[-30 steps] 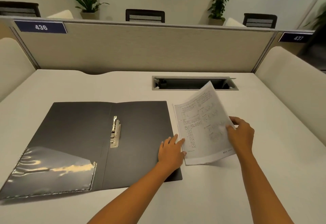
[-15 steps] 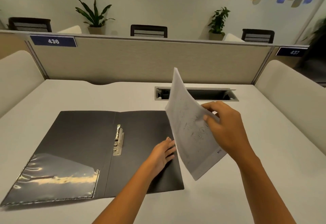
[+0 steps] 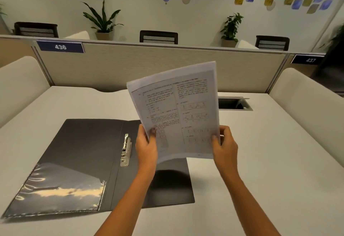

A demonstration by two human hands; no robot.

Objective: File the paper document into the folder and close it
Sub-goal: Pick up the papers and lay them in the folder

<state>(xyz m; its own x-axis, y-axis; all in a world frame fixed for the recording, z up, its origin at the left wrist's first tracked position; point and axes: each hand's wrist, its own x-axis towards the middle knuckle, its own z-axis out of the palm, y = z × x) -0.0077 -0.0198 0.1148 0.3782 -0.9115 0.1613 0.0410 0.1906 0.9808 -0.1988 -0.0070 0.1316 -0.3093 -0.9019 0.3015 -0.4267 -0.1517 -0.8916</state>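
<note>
A dark grey folder (image 3: pixel 83 148) lies open and flat on the white desk, with a metal clip (image 3: pixel 126 150) along its spine and a clear plastic pocket (image 3: pixel 59 189) on its left flap. The printed paper document (image 3: pixel 176 113) is held upright in the air above the folder's right flap. My left hand (image 3: pixel 147 146) grips the document's lower left edge. My right hand (image 3: pixel 225 146) grips its lower right edge. The sheets hide part of the right flap.
A cable hatch (image 3: pixel 234 103) is set into the white desk (image 3: pixel 260 161) behind the document. A beige partition (image 3: pixel 149 62) closes off the back, and padded side panels (image 3: pixel 307 96) stand at left and right.
The document was lifted off the desk and turned upright facing me. My left hand left the folder's flap and took hold of the document's left edge.
</note>
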